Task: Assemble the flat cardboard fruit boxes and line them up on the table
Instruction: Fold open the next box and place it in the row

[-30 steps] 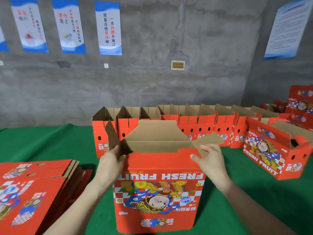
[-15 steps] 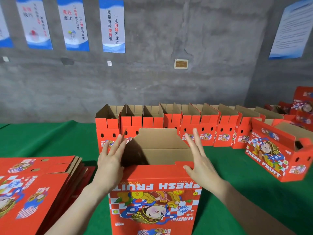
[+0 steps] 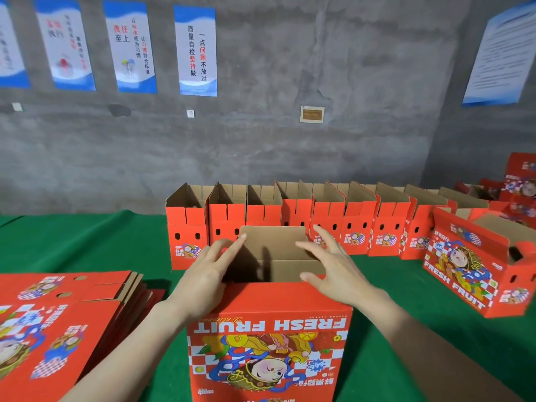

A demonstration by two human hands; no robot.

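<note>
A red "FRESH FRUIT" box [image 3: 269, 343] stands upside down on the green table [image 3: 87, 242] right in front of me, its top open and a brown flap [image 3: 272, 242] raised on the far side. My left hand [image 3: 208, 274] rests over the box's left top edge with straight fingers reaching the flap. My right hand [image 3: 330, 271] hovers over the right top edge, fingers spread and loosely bent, holding nothing. A row of several assembled open boxes [image 3: 304, 221] lines the back of the table.
A stack of flat red boxes [image 3: 63, 320] lies at my left. One assembled box [image 3: 475, 265] stands turned sideways at the right, with more red boxes [image 3: 519, 184] piled behind it. A grey concrete wall with posters rises behind the table.
The side flaps I held a second ago are folded down into the box. Both hands let go, moved inward over the opening, and their fingers now spread above it.
</note>
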